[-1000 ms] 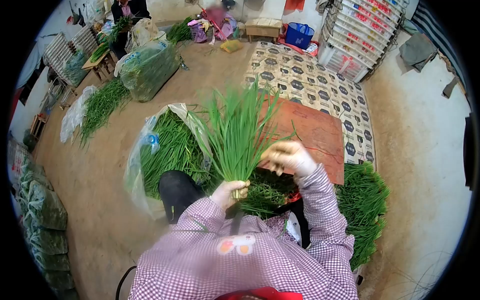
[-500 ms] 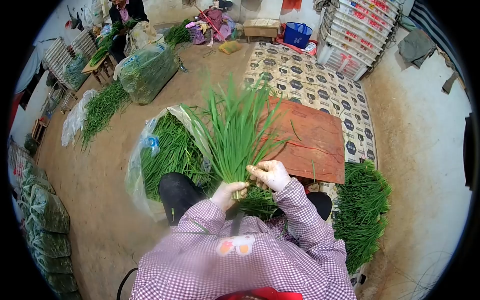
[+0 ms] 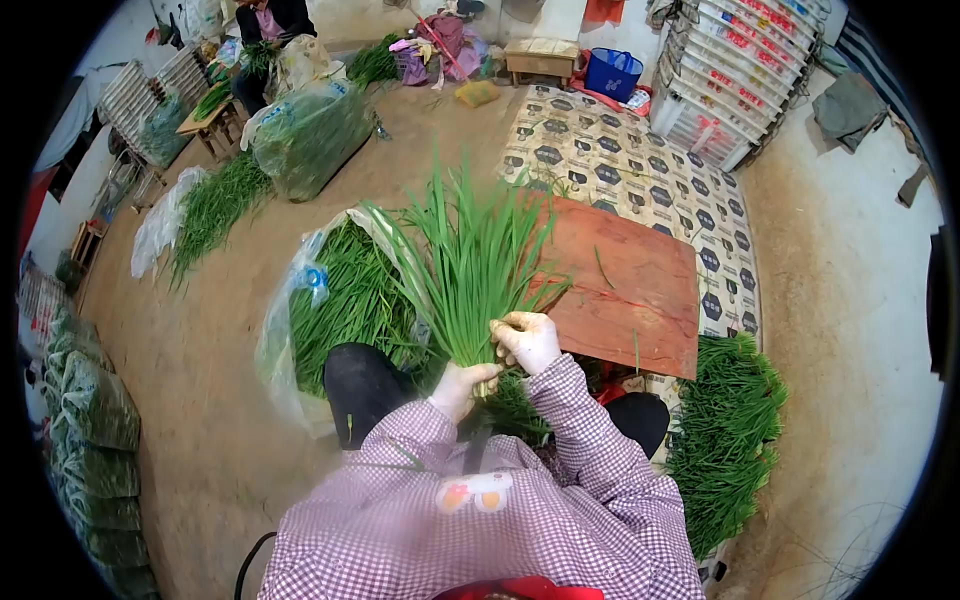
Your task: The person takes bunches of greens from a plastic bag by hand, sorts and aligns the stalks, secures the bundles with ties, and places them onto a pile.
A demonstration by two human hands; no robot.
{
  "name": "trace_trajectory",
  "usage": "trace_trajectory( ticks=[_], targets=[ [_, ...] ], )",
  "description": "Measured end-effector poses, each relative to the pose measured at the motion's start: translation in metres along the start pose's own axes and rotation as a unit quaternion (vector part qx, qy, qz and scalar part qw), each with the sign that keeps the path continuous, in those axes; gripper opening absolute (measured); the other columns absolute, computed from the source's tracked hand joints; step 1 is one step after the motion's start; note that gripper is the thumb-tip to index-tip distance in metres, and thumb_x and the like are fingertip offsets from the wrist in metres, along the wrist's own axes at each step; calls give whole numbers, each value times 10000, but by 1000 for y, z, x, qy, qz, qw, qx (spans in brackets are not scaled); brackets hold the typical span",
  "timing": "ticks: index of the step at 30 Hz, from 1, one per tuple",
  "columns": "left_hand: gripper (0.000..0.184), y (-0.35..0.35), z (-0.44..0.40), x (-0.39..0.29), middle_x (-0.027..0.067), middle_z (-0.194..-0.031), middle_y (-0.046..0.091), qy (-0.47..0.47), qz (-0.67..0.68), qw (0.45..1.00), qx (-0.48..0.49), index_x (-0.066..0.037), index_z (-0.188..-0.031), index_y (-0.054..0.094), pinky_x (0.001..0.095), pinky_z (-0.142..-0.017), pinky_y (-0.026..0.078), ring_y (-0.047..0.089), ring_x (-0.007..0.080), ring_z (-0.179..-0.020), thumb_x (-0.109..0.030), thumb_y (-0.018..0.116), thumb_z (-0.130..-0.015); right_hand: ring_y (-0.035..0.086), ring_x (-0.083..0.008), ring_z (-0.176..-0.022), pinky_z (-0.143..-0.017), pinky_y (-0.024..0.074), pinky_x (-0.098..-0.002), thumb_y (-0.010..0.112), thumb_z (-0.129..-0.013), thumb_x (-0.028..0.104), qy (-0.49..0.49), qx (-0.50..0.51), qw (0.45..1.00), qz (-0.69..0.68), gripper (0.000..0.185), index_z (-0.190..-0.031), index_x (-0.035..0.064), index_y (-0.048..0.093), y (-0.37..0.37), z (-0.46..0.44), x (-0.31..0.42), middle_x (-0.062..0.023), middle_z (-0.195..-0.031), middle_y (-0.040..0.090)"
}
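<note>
A fanned bunch of garlic chives (image 3: 460, 275) stands upright in front of me, its leaf tips pointing away. My left hand (image 3: 462, 388), in a pale glove, is wrapped round its stem ends. At the bunch's lower right edge my right hand (image 3: 528, 342), gloved too, is closed in a pinch on chive stems; its fingertips are partly hidden. An open plastic bag (image 3: 275, 345) full of loose chives (image 3: 350, 300) sits left of the bunch. More chives (image 3: 515, 412) lie below my hands, between my knees.
A reddish wooden board (image 3: 635, 285) lies to the right with a red string and stray leaves on it. Beside my right knee is a heap of chives (image 3: 728, 440). Filled bags (image 3: 100, 410) line the left. Stacked white crates (image 3: 735, 75) and another person (image 3: 275, 25) are farther back.
My right hand has shifted slightly left and down along the bunch's edge. The left hand keeps its hold. The whole view has turned a little.
</note>
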State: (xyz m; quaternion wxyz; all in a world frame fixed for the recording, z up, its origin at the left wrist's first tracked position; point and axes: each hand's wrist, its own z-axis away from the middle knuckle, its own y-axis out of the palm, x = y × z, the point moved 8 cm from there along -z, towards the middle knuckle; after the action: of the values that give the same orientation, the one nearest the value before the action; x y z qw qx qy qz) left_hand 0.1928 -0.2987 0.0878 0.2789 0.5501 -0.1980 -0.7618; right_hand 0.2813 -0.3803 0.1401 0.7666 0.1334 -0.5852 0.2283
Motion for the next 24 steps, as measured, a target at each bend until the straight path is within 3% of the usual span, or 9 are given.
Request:
trace_trajectory(
  ticks=[3,8,11,13,15,16,19,20,24],
  targets=[
    [275,0,-1,-4,45,-843,588,14,21,1000,-4,-52,-1017,523,224,-516,422,534,108,-593,-38,644,-771,510,-82,-451,-426,414,-214,664,-863,264,-1,8,997,-81,293,-821,-26,645,0,6,7,-40,-595,586],
    [264,-3,-5,3,43,-843,593,16,3,1000,-15,-51,-1017,529,224,-508,420,533,108,-590,-41,644,-779,487,-86,-434,-418,385,-227,690,-840,266,12,-26,999,38,305,-793,-30,638,-1,5,16,-52,-558,566],
    [269,-1,-5,2,39,-846,590,16,-3,1000,-15,-57,-1027,531,221,-513,419,532,106,-595,-30,640,-783,484,-85,-435,-414,382,-227,690,-833,237,8,-29,999,20,276,-792,-30,637,-4,-3,5,-45,-561,566],
    [272,7,-2,-9,35,-851,588,20,5,1000,-10,-60,-1032,531,218,-518,418,530,105,-598,-24,638,-785,510,-86,-487,-454,405,-222,677,-837,199,14,-13,999,-34,232,-813,-29,646,-2,0,1,-45,-606,585],
    [271,17,1,-16,34,-874,590,3,56,998,16,-59,-1041,535,216,-532,418,525,96,-611,-22,635,-792,537,-101,-509,-468,429,-230,646,-845,163,-47,-38,988,-142,188,-831,-23,663,-5,8,7,-54,-638,607],
    [305,13,0,-13,39,-914,590,-8,69,997,41,-54,-1088,528,222,-544,421,523,90,-626,-64,658,-813,578,-106,-595,-550,468,-222,632,-857,136,-28,-20,983,-178,168,-879,-24,677,-6,12,-1,-55,-715,639],
    [351,-3,-6,-1,49,-938,595,-28,84,995,42,-39,-1127,521,229,-554,426,526,87,-634,-138,685,-833,607,-114,-662,-607,489,-234,628,-863,127,-52,-36,975,-213,166,-891,-29,676,-12,20,-8,-60,-772,659],
    [370,-6,-8,0,61,-953,602,-20,83,994,61,-16,-1116,535,238,-559,437,537,91,-647,-226,689,-853,618,-123,-696,-659,502,-246,647,-855,127,-50,-40,974,-216,169,-904,-32,675,-14,23,-10,-70,-809,671],
    [335,-4,-11,0,69,-908,616,1,188,980,71,-4,-1027,570,252,-552,463,571,109,-665,-289,661,-876,634,-142,-740,-703,511,-263,670,-849,133,-75,-23,968,-237,190,-922,-41,682,-13,32,-10,-85,-844,682]
  ],
)
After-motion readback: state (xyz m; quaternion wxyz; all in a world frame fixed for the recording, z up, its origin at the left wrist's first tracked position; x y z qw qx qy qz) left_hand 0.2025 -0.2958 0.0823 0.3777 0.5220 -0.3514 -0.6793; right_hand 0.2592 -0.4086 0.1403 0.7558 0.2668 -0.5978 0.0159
